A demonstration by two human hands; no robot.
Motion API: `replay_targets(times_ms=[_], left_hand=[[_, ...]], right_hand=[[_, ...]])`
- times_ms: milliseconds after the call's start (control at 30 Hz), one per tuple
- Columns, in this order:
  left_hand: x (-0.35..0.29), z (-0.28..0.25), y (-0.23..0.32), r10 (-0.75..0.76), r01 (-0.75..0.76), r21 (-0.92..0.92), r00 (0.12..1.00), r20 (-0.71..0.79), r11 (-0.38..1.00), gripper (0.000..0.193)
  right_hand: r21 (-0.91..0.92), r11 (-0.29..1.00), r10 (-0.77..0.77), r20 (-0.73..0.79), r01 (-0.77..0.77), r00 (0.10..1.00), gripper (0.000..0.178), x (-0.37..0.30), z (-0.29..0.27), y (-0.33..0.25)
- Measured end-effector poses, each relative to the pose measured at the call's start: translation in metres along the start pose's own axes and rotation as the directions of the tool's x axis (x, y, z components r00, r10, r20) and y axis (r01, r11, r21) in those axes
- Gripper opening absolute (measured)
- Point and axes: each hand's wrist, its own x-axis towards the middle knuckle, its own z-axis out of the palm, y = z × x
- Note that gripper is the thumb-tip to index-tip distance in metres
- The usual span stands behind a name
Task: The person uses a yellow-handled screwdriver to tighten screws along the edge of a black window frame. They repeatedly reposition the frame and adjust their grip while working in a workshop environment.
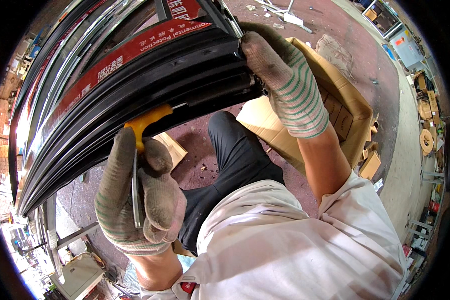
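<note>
In my gloved left hand (pixel 152 195) is a T-handle hex key with a yellow handle (pixel 150 121). The fingers are closed round the handle's stem, and a long metal shaft hangs down past them. A short metal tip sticks out from the handle's right side, close to the lower edge of a black metal window frame (pixel 185 75). My gloved right hand (pixel 282 75) grips the end corner of that frame, its thumb on the near side and the other fingers partly hidden behind. Red printed film (pixel 130 50) covers part of the frame's upper face.
More frame bars (pixel 60 65) lie stacked at the upper left. An open cardboard box (pixel 355 100) stands right of my knee, with cartons inside. A patterned cushion (pixel 335 52) lies beyond it. Metal scraps (pixel 285 17) litter the far floor, and boxes and shelving line the right side.
</note>
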Motion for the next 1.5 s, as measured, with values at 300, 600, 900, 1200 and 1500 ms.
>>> replay_targets(times_ms=[300, 600, 900, 1200, 1500], left_hand=[[-0.002, -0.002, -0.008, 0.187, -0.152, 0.381, 0.981, -0.057, 0.912, 0.052], [0.011, 0.013, 0.007, -0.211, 0.33, 0.437, 0.93, -0.3, 0.837, 0.03], [0.009, 0.01, -0.009, 0.017, 0.272, 0.808, 0.944, -0.33, 0.523, 0.024], [0.011, 0.01, -0.005, -0.046, 0.281, 0.749, 0.947, -0.318, 0.6, 0.03], [0.005, 0.014, 0.002, -0.043, 0.305, 0.683, 0.927, -0.372, 0.664, 0.035]], right_hand=[[0.001, 0.998, 0.059, 0.031, -0.059, 0.998, 0.039, 0.0, 0.011, -0.013], [0.16, 0.986, 0.055, -0.022, -0.05, 0.998, 0.038, -0.001, 0.017, -0.021], [0.139, 0.988, 0.06, 0.011, -0.061, 0.998, 0.041, 0.004, 0.015, -0.014], [0.091, 0.996, -0.013, -0.014, 0.014, 1.0, 0.041, 0.005, 0.011, -0.005], [0.158, 0.987, 0.019, -0.032, -0.014, 0.999, 0.039, 0.001, 0.019, -0.02]])
